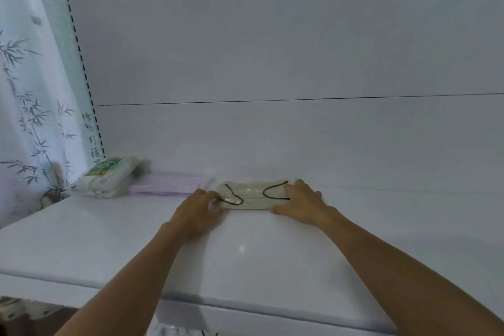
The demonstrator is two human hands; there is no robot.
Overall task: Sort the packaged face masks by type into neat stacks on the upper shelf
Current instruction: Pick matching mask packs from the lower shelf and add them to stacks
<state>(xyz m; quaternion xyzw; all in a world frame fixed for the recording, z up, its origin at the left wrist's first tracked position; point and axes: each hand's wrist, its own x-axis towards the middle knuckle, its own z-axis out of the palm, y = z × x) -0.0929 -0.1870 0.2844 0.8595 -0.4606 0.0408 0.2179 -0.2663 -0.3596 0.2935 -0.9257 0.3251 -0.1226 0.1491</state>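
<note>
Nearest the camera: a clear-wrapped bundle (174, 331) with a dark cord at the 6 o'clock edge of the view, below the shelf lip. It is too blurred and cropped to name.
Task's thing: the cream mask pack (255, 195), a flat cream packet in glossy film with two black ear loops showing through it. It lies lengthwise on the upper shelf (245, 254), just past the middle of the view.
Left hand (197, 206): at the pack's 9 o'clock end, with the fingers curled in and pinching that end.
Right hand (300, 200): at the pack's 3 o'clock end. The fingers lie spread and flat over it, and the thumb lies along the near edge.
Handling: the pack is probably very light, limp and slick in its film, so it is likely to sag or skate if pushed from one side. Holding both short ends, as now, looks safest, and so does squaring it flat against the shelf.
Step, as judged: straightening this pack into its place in the row.
Purple mask stack (169, 185): just beside the pack at 9 o'clock, low and flat.
White packs (109, 177): farther along at 9 o'clock, a puffier green-labelled heap leaning against the purple stack's far end.
Back panel (272, 49): plain white, rising at 12 o'clock behind the row.
Curtain (27, 90): bamboo-printed, at the view's 9 o'clock edge.
</note>
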